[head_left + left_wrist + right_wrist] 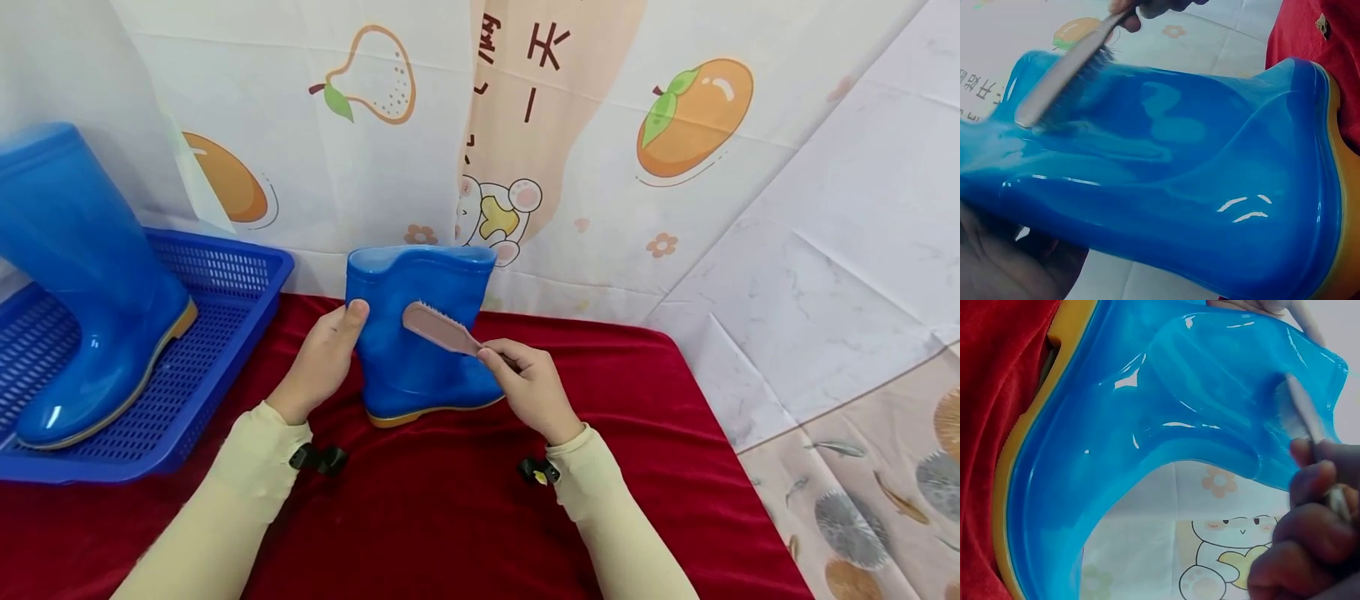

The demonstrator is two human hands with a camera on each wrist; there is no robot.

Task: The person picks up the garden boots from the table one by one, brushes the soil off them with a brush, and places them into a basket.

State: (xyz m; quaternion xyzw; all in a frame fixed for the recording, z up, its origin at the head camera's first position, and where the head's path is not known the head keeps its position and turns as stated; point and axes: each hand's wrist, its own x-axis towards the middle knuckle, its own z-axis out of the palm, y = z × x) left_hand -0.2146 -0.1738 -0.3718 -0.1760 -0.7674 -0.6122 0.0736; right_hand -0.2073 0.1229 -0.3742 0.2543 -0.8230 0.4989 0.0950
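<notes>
A blue rain boot [405,367] with a yellow sole stands upright on the red cloth, its toe towards the right. My left hand [323,354] grips the back of its shaft, the thumb on the near side; the other fingers are hidden behind it. With my right hand [532,385] I hold a pinkish brush [442,329] by its handle. The brush's bristles face the boot's shaft, and in the left wrist view the brush head [1054,84] lies against the upper shaft. The fingers [1313,528] curl round the handle in the right wrist view.
To the left, a blue perforated plastic basket [217,358] holds a second blue boot [90,275], standing upright. A white curtain [420,167] printed with fruit hangs behind the table, whose red cloth [615,400] reaches an edge at the right.
</notes>
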